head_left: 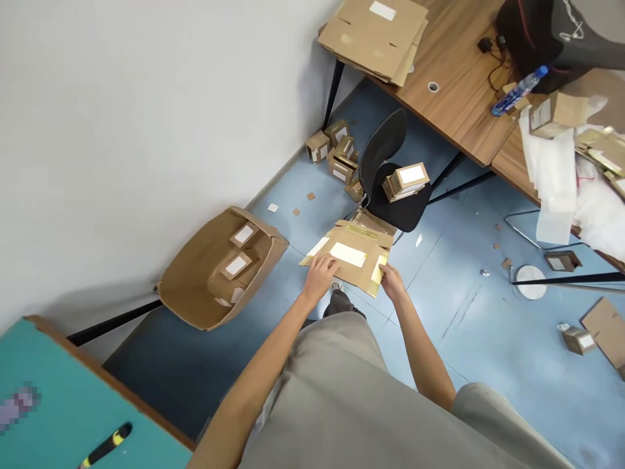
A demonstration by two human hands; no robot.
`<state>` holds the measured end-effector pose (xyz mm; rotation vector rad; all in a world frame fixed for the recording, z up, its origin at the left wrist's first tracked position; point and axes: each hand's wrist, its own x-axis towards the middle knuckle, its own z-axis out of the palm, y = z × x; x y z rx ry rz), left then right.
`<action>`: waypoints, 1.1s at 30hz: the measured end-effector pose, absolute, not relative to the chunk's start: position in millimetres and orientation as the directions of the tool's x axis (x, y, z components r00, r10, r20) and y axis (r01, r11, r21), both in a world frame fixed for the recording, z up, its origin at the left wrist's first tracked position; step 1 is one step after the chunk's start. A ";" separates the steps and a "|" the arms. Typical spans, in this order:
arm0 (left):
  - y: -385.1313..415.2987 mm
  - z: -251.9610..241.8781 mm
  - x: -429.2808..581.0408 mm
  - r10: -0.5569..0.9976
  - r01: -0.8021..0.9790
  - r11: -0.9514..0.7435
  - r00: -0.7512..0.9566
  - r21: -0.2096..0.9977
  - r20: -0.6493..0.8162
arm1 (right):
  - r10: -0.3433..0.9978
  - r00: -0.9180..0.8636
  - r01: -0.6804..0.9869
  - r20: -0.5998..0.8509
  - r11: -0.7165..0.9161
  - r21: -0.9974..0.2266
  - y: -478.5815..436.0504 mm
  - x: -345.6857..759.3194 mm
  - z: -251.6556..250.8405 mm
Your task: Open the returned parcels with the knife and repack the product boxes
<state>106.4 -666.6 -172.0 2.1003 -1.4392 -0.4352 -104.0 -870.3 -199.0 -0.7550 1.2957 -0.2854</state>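
A flattened cardboard box (347, 268) with white labels and yellowish tape is held out in front of my body, above the floor. My left hand (319, 273) grips its near left edge, the fingers lying over the top face beside the large white label. At the right corner, my right hand (392, 281) pinches the taped edge next to a smaller label. The undersides of both grips are hidden by the cardboard.
A large open carton (195, 273) with small boxes stands left by the wall. Ahead, a black chair (385, 140) carries small boxes; more lie behind it. Flattened cardboard (366, 32) is stacked on the wooden desk (454, 85). A teal table (73, 397) holds a black-and-yellow tool (105, 446).
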 end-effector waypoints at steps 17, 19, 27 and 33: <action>-588.3 -232.1 84.7 -0.579 -0.063 -0.762 0.511 0.644 -0.635 | -0.433 0.118 -0.679 -0.894 0.621 -0.391 -907.0 -80.5 -267.2; -557.8 -229.2 82.8 -0.484 0.085 -0.754 0.598 0.651 -0.638 | -0.412 0.208 -0.741 -0.887 0.526 -0.417 -893.9 -51.7 -266.4; -465.3 -214.2 76.9 -0.208 0.399 -0.412 0.834 0.819 -0.511 | -0.227 0.633 -0.735 -0.740 0.124 -0.667 -786.2 83.9 -240.5; -382.8 -181.2 85.3 0.008 0.352 -0.134 0.935 0.926 -0.354 | 0.021 0.790 -0.605 -0.612 -0.126 -0.786 -647.0 158.6 -190.7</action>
